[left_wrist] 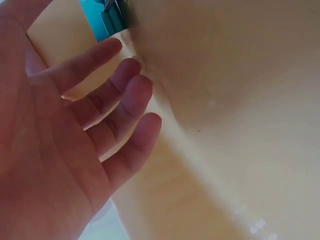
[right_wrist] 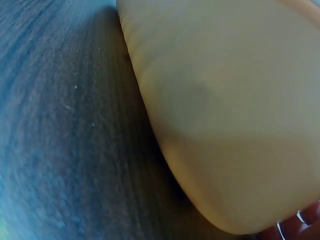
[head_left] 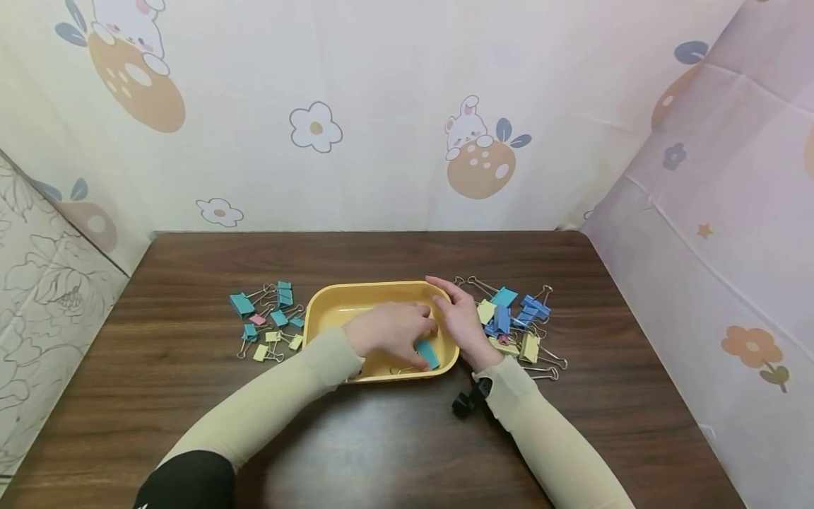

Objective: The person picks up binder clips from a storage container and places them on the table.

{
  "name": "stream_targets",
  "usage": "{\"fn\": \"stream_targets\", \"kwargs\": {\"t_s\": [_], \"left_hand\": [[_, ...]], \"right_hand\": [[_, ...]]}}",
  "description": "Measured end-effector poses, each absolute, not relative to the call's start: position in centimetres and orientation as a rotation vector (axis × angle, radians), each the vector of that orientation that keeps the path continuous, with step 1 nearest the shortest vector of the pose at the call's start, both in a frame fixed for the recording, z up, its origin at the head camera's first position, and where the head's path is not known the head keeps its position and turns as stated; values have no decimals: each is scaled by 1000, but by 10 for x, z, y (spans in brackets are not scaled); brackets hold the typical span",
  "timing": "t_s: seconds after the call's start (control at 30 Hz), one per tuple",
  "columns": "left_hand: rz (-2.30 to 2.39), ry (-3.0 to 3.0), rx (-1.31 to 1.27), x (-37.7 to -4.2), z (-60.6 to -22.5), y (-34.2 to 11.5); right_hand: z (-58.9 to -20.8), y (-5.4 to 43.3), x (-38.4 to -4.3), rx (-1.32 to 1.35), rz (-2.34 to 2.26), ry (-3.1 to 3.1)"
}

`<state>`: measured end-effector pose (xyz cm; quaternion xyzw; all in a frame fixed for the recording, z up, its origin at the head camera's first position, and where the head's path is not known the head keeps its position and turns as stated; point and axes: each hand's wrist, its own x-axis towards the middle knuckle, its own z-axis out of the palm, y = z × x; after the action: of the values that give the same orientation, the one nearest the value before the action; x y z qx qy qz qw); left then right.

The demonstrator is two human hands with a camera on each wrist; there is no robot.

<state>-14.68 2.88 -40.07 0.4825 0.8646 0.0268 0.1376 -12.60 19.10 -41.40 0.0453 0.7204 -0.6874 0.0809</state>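
Note:
A yellow plastic tray (head_left: 356, 288) sits on the table, a teal binder clip (head_left: 429, 355) lying in its right end. My left hand (head_left: 397, 331) reaches down into the tray above that clip. The left wrist view shows its fingers loosely bent, with the index fingertip close to the teal clip (left_wrist: 107, 17) and nothing in the palm. At the tray's right end, my right hand (head_left: 467, 325) holds the rim, thumb over the edge and fingers along the outer side. In the right wrist view the tray's outer wall (right_wrist: 225, 140) hides most of that hand.
Left of the tray lie several small binder clips (head_left: 278, 318), teal, yellow and pink. To its right is a pile of larger clips (head_left: 501, 318), blue, teal and yellow, partly behind my right hand. All rest on the dark wooden table (head_left: 356, 452), with a patterned curtain (head_left: 381, 177) behind.

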Motion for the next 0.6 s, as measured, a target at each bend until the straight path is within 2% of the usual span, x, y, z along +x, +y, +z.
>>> {"fn": "stream_targets", "kwargs": {"t_s": [0.33, 0.6], "left_hand": [[40, 2521, 1352, -144, -395, 36], [25, 2520, 1338, -150, -391, 35]], "right_hand": [[-404, 187, -121, 149, -2014, 2183], [-411, 190, -124, 151, -2016, 2191]]}}
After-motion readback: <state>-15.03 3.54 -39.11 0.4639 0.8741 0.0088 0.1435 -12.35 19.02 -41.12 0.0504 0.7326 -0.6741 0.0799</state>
